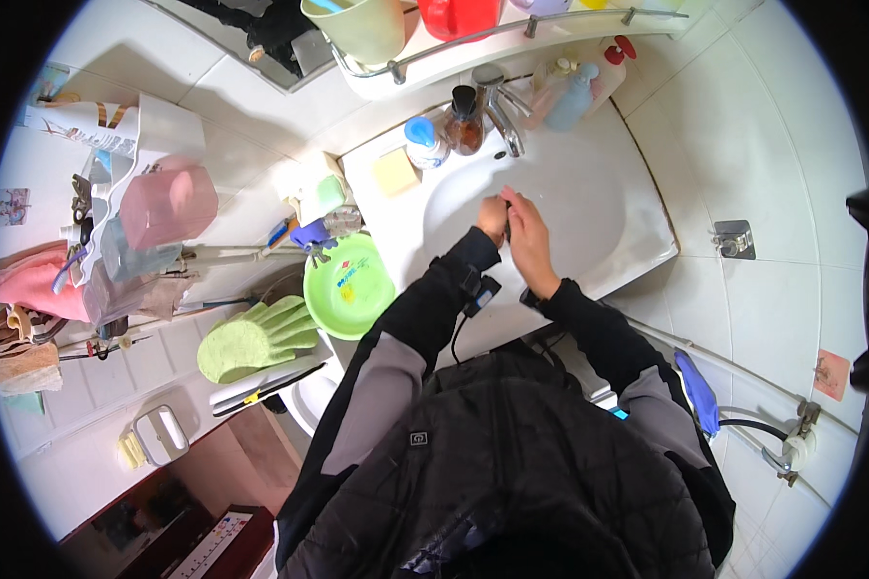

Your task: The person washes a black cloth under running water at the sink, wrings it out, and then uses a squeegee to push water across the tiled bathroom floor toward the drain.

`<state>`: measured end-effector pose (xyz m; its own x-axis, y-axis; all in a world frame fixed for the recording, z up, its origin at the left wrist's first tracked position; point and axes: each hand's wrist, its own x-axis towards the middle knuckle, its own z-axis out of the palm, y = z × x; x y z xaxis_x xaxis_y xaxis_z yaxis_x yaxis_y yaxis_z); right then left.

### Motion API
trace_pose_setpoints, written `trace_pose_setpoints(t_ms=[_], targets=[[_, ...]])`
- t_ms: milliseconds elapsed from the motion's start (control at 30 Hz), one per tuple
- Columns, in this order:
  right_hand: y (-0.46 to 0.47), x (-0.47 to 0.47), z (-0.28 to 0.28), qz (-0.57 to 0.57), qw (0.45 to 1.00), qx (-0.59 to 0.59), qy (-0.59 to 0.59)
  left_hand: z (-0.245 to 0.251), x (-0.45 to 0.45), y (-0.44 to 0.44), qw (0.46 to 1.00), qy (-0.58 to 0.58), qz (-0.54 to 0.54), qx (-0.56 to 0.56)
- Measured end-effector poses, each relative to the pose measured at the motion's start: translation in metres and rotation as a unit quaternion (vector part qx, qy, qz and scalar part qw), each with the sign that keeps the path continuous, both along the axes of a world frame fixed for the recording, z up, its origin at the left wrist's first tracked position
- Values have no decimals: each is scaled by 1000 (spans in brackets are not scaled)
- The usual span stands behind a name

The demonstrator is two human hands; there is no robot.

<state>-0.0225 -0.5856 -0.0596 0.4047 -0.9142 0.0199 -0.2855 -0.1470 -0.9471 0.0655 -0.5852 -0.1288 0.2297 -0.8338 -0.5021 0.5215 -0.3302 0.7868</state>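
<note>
Both hands meet over the white washbasin [594, 210], below the chrome faucet [505, 119]. My left hand [491, 217] is curled, its fingers mostly hidden. My right hand [530, 242] lies against it from the right, fingers stretched forward. A narrow dark thing [508, 221] shows between the palms; what it is and which hand grips it cannot be made out. No stream of water is visible under the spout. Behind the basin stand a brown bottle with a black cap [465, 123] and a white bottle with a blue cap [426, 141], beside a yellow sponge [395, 172].
Pump bottles [576, 94] crowd the basin's back right corner. Left of the basin are a green plastic bowl [351, 289] and a green scalloped mat [261, 340]. A railed shelf [442, 54] with cups overhangs the back. A cabled device [484, 295] sits at my left wrist.
</note>
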Motion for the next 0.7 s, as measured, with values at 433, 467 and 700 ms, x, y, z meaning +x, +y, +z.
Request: trace_pose_setpoints(t_ms=[433,467,700], targets=[[-8,-1,3,-19,996,-71,42,21,-7,0,989,145,18,2],[-8,-1,4,-50,997,-62,-2,16,-6,3,991,105,-62,57],[-2,0,4,14,997,-65,32,-4,4,-7,931,-290,-114,-192]])
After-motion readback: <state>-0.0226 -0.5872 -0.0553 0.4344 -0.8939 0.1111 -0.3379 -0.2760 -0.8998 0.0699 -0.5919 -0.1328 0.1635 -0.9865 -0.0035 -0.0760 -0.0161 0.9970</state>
